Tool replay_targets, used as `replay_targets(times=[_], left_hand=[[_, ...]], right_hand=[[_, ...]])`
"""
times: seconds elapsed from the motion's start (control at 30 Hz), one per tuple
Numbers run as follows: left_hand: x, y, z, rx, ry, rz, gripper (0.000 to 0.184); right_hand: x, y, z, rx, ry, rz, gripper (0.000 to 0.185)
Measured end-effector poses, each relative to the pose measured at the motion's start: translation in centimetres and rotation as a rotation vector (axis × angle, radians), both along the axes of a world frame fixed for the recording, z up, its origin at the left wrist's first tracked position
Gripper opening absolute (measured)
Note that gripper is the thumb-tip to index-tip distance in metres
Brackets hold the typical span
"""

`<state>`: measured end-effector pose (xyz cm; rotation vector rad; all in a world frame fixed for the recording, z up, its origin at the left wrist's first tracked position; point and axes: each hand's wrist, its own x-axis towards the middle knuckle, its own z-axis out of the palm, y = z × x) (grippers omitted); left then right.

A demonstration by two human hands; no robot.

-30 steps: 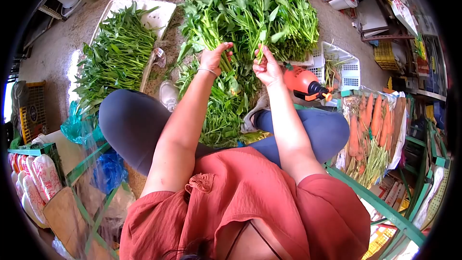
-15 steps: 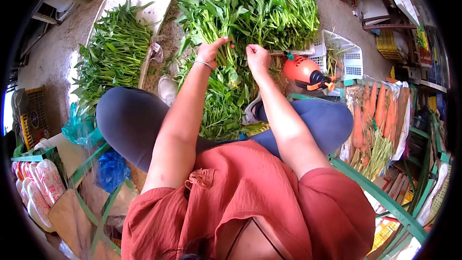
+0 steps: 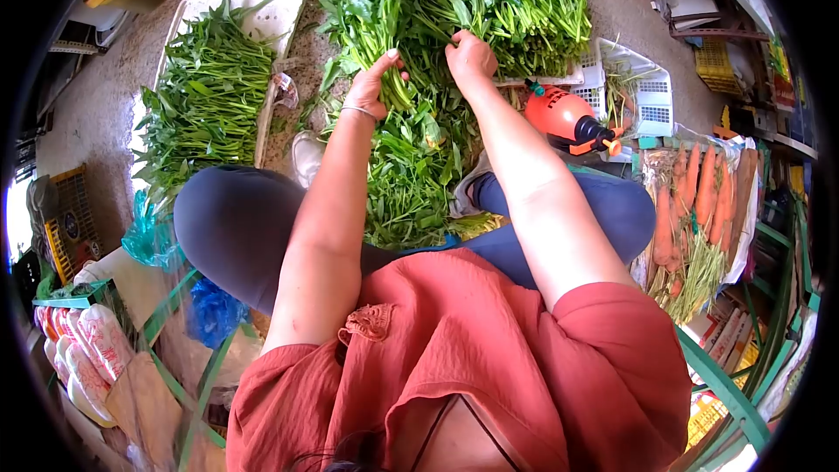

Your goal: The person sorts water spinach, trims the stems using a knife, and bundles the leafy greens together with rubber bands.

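Observation:
My left hand (image 3: 370, 87) is wrapped round a bunch of leafy green stems (image 3: 377, 39), its thumb pointing up. To the right, my right hand (image 3: 472, 59) is closed at the near edge of the big heap of greens (image 3: 533, 0); whatever its fingers hold is hidden. Loose leaves and stems (image 3: 406, 183) lie below both hands, between my legs. On the left, more greens (image 3: 210, 92) are laid across a white tray (image 3: 284, 13).
An orange spray bottle (image 3: 564, 114) stands right of my right forearm, beside a white basket (image 3: 651, 92). Carrots (image 3: 690, 201) lie farther right. Blue (image 3: 214, 310) and teal plastic bags (image 3: 149, 236) hang by my left knee. Green metal bars (image 3: 721, 385) flank me.
My right hand has gone from holding a small sprig upright to reaching forward into the heap, fingers closed. My left hand still grips its bunch. The view has shifted slightly.

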<state>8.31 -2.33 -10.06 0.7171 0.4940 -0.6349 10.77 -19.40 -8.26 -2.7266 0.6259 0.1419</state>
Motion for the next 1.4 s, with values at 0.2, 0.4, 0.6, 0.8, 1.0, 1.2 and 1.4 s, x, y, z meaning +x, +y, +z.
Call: replay_targets(times=[0.2, 0.4, 0.6, 0.8, 1.0, 1.2, 1.4], left_hand=[[-0.2, 0.2, 0.0, 0.024, 0.001, -0.037, 0.025], [-0.2, 0.1, -0.3, -0.024, 0.010, -0.059, 0.022], [0.0, 0.5, -1.4, 0.155, -0.005, -0.175, 0.021], [0.2, 0.4, -1.5, -0.018, -0.018, -0.200, 0.025], [0.1, -0.3, -1.3, -0.060, 0.043, -0.037, 0.018], [0.0, -0.4, -1.0, -0.032, 0.009, 0.032, 0.015], [0.1, -1.1, -1.6, -0.124, 0.061, 0.068, 0.017]], right_hand=[[-1.3, 0.9, 1.0, 0.179, -0.166, 0.004, 0.025], [-2.5, 3.5, -3.2, 0.338, 0.016, 0.175, 0.026], [-3.7, 4.3, -2.1, 0.531, 0.041, 0.119, 0.022], [-5.7, 1.8, -1.5, 0.480, -0.427, -0.268, 0.026], [-3.8, 0.3, 1.3, 0.052, -0.170, -0.289, 0.061], [-2.3, -0.7, -1.4, -0.025, -0.131, -0.211, 0.042], [-3.9, -0.1, 0.7, 0.146, -0.455, -0.112, 0.024]])
